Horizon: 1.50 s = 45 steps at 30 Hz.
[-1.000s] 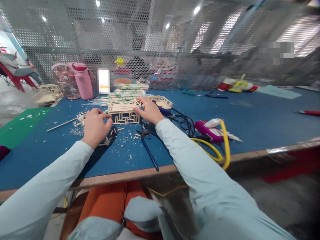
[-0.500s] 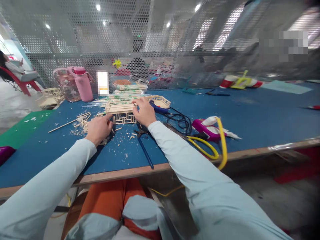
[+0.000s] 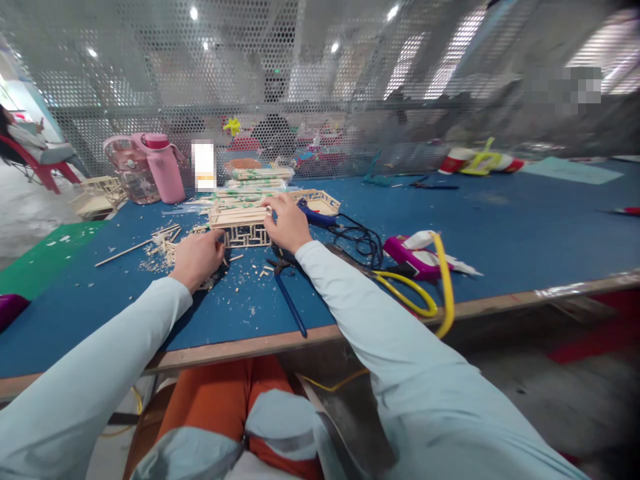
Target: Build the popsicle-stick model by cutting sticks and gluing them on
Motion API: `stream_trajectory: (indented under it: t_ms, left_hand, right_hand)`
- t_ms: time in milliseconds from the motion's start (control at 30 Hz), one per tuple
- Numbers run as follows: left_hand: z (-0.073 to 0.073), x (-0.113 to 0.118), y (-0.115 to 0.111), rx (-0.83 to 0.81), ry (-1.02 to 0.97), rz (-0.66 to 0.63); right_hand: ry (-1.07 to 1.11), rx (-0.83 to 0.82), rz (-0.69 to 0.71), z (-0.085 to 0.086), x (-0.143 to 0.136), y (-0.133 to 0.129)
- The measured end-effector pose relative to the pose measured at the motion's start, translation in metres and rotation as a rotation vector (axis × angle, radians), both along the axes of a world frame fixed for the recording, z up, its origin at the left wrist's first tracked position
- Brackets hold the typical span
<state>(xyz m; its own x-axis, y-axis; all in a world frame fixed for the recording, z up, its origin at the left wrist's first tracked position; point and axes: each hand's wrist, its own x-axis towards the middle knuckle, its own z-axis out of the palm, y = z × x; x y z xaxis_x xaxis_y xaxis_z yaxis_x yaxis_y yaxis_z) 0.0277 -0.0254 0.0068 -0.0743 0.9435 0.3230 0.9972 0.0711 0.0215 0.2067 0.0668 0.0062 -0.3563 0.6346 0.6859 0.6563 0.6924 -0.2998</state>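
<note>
A small model built of thin wooden sticks (image 3: pixel 247 236), with a lattice side facing me, stands on the blue tabletop. My left hand (image 3: pixel 199 257) is closed at its near left corner, with thumb and finger against the lattice. At the right end my right hand (image 3: pixel 287 223) grips it, fingers bent over the top edge and thumb on the front. Just below the model lie blue-handled pliers (image 3: pixel 290 300) and several short stick offcuts. Loose sticks and shavings (image 3: pixel 163 250) are heaped left of my left hand.
Behind the model are bagged sticks (image 3: pixel 250 190) and another stick-built piece (image 3: pixel 325 202). Yellow-handled scissors (image 3: pixel 410 293) and a purple glue gun (image 3: pixel 417 257) lie to the right, near a black cord. A pink bottle (image 3: pixel 167 170) stands back left, before a perforated metal screen (image 3: pixel 340 140).
</note>
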Motion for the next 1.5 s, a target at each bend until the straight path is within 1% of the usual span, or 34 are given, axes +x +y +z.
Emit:
stream_trajectory:
  t_ms: [300, 500, 900, 1033, 1100, 1267, 1500]
  left_hand:
    - [0.0, 0.001, -0.002, 0.011, 0.012, 0.0]
    - [0.0, 0.003, -0.002, -0.018, 0.053, 0.02]
    - [-0.001, 0.002, -0.001, 0.008, 0.03, 0.007]
    - [0.001, 0.005, -0.002, -0.019, 0.028, 0.007]
    - [0.001, 0.005, -0.002, -0.038, 0.003, 0.017]
    - [-0.003, 0.001, 0.007, -0.04, -0.152, 0.028]
    - [-0.003, 0.0, 0.02, -0.116, -0.182, 0.027]
  right_hand:
    - [-0.009, -0.01, -0.003, 0.0, 0.001, 0.0]
    - [-0.001, -0.009, -0.001, 0.001, 0.0, 0.0]
    - [-0.01, -0.001, -0.005, 0.001, 0.0, -0.001]
    - [-0.015, -0.005, -0.005, 0.002, 0.0, -0.001]
    - [-0.023, -0.009, -0.009, 0.002, 0.0, -0.002]
    - [-0.037, -0.013, -0.011, 0.001, 0.0, -0.001]
    - [-0.014, -0.03, 0.048, -0.001, 0.0, 0.006]
